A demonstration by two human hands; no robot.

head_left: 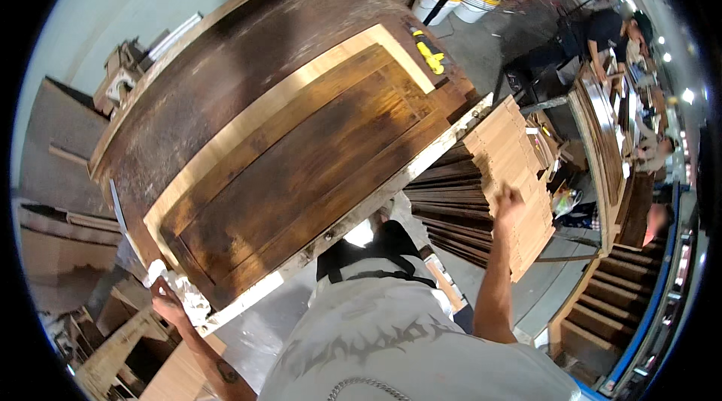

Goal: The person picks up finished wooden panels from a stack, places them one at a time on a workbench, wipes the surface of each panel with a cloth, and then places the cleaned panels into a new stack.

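Meanwhile, a stained door panel [301, 168] lies flat on the tabletop [226, 62] at frame centre, long axis running lower left to upper right. Left hand [167, 299] grips its lower-left corner, fingers curled round the edge. Right hand [510, 202], fingers closed, presses against stacked pale boards [519, 175] at right, beside the panel.

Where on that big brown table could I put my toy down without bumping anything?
The table is bare along its far side, between the back rim and the dark wood panel. The panel fills most of the near half. A yellow tool sits at the far right corner. The left hand is at the near left corner by a white rag. The right hand touches stacked wood strips, crowded there.
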